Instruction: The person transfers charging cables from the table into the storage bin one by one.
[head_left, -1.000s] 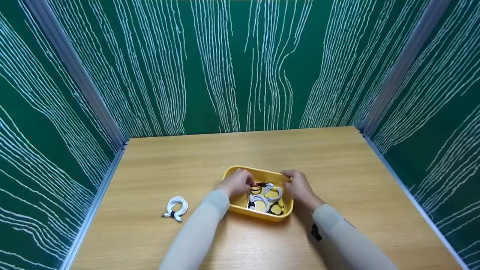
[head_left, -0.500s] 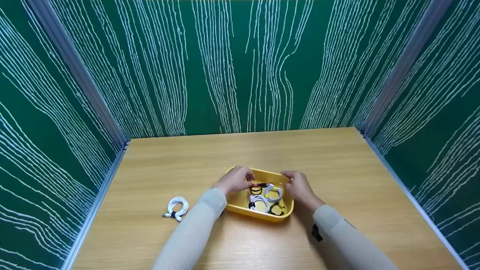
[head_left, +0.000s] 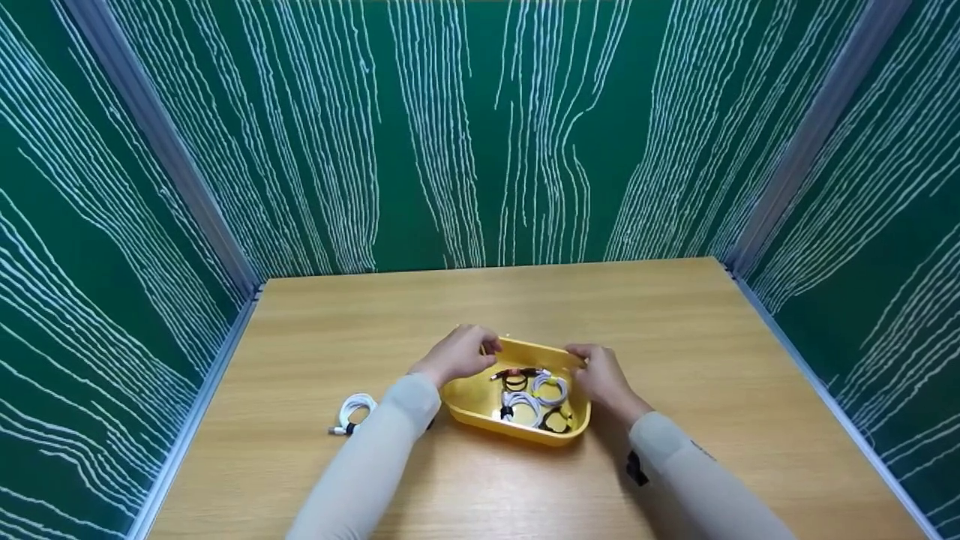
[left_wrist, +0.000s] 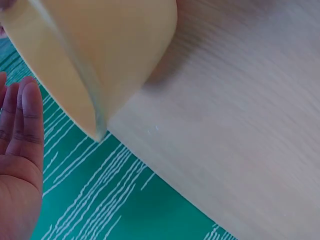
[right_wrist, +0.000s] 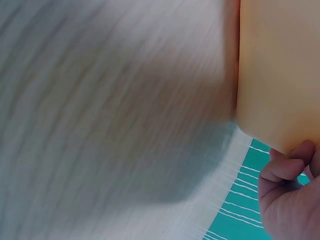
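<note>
A yellow bin [head_left: 487, 425] stands on the table, seen close in the left wrist view [left_wrist: 125, 45] too. Coiled cables lie in its right half: a white cable with a black tie [head_left: 523, 409], a pale cable with a yellow tie [head_left: 551, 390], a black cable with a reddish tie [head_left: 515, 382] and a dark, partly yellow cable [head_left: 556, 421]. Over the bin's left end is my left hand [head_left: 456, 352], holding nothing; its fingers look extended in the left wrist view. My right hand [head_left: 604, 379] grips the bin's right end by the rim, fingers curled in the right wrist view.
Left of the bin, a white coiled cable [head_left: 354, 411] with a black tie lies on the wooden table [head_left: 360, 322], partly hidden by my left sleeve [head_left: 367, 461]. Green walls [head_left: 420, 135] with white lines enclose the table at the back and sides.
My left hand has let go of the black cable, lifted out of the bin and moved left. The black cable lies in the bin. My right hand stays at the rim.
</note>
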